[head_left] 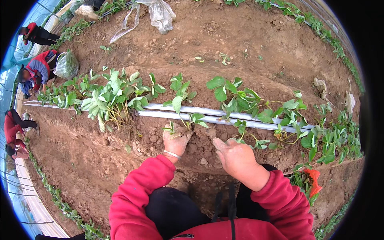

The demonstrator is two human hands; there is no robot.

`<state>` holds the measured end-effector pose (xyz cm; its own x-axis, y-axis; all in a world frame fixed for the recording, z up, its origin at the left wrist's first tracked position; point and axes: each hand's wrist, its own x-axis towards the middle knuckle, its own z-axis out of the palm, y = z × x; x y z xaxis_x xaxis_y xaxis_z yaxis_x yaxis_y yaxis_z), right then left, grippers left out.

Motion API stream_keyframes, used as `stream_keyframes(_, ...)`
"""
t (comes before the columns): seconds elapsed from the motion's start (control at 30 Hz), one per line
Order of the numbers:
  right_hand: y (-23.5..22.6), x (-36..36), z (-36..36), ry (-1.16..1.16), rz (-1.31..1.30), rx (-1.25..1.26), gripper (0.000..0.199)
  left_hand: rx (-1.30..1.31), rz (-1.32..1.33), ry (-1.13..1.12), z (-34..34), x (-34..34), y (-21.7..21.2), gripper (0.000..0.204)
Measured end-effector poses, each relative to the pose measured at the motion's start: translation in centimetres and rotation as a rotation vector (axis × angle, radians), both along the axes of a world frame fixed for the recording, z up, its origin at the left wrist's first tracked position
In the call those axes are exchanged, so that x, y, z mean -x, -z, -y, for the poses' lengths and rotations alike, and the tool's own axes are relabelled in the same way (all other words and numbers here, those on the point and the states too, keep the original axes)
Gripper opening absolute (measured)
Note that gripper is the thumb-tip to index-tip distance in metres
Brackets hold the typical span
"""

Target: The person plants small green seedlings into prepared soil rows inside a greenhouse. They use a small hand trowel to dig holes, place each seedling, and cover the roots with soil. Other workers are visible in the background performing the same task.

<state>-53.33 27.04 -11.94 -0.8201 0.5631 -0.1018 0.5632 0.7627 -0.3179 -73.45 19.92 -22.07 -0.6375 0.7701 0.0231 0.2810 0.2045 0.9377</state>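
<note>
My left hand (176, 141), soil-covered with a thin bracelet at the wrist, is closed around the base of a small green seedling (188, 120) standing in the brown soil ridge (160, 138). My right hand (236, 154), also dirty, rests palm down on the soil just right of it, fingers together and pointing up-left, holding nothing that I can see. Two grey drip hoses (208, 114) run along the ridge just beyond both hands. Both sleeves are red.
Planted seedlings (236, 100) line the ridge; a loose bundle of seedlings (112, 100) lies at left. Clear plastic bags (160, 14) lie on far soil. Other people (38, 68) crouch at far left. An orange item (313, 178) sits by my right elbow.
</note>
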Motion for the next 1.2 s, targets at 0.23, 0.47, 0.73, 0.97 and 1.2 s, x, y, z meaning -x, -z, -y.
stream_keyframes(0.23,2.7,2.4,1.3,-0.032,0.133,-0.005,0.040,0.099,-0.473,0.138,0.0,1.0,0.7,0.016)
stream_keyframes(0.47,0.4,1.3,-1.8,0.153,-0.057,0.389,0.031,0.073,-0.043,0.071,0.3,1.0,0.4,0.017)
stream_keyframes(0.73,3.2,2.5,0.9,0.215,-0.124,0.346,0.037,0.219,-0.519,0.166,0.1,1.3,1.0,0.028)
stream_keyframes(0.97,3.6,3.4,3.2,0.032,0.184,-0.029,0.050,0.216,-0.582,0.188,-0.4,0.6,0.0,0.026)
stream_keyframes(1.2,3.4,2.9,4.0,0.028,0.211,-0.054,0.054,0.207,-0.528,0.125,-1.2,-0.1,1.0,0.024)
